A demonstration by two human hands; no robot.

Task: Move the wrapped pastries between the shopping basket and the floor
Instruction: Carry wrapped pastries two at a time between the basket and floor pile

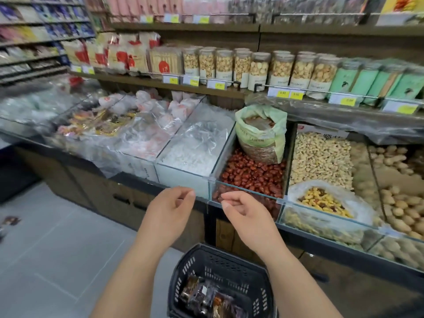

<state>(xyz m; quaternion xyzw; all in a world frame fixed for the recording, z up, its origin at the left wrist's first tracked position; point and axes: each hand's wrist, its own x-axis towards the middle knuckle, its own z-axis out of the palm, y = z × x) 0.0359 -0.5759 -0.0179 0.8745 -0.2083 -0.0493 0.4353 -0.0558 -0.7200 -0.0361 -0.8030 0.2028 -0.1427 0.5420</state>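
Your left hand (169,210) and right hand (246,214) are loosely curled and hold nothing. At 6 o'clock the shiny wrapped pastries (206,297) lie in the black slotted plastic basket (220,265).

Several clear-wrapped dark pastries (207,299) lie piled in btm of black slotted plastic shopping basket (231,262).
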